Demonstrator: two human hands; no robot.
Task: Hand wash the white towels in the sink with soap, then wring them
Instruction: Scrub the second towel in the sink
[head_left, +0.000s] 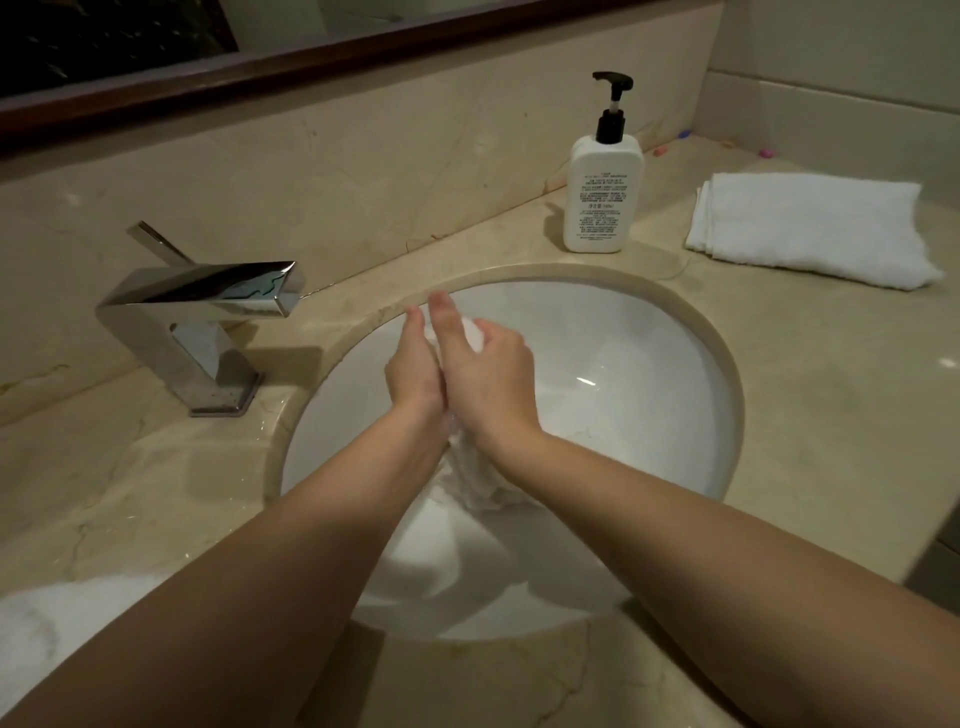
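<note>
The beige marble worktop (779, 395) carries a round white sink (649, 364), with a chrome faucet (208, 306) at its left rim, a folded white towel (810, 228) well to the right, and a white pump soap bottle (602, 197) between that towel and the basin. Another white cloth (57, 618) lies blurred at the near left edge. Over the basin the left hand (415, 374) and right hand (483, 374) press palm to palm on a wet white towel (478, 478), fingers straight and together, hiding most of it.

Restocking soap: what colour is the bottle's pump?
Black pump on a white bottle, head view.
</note>
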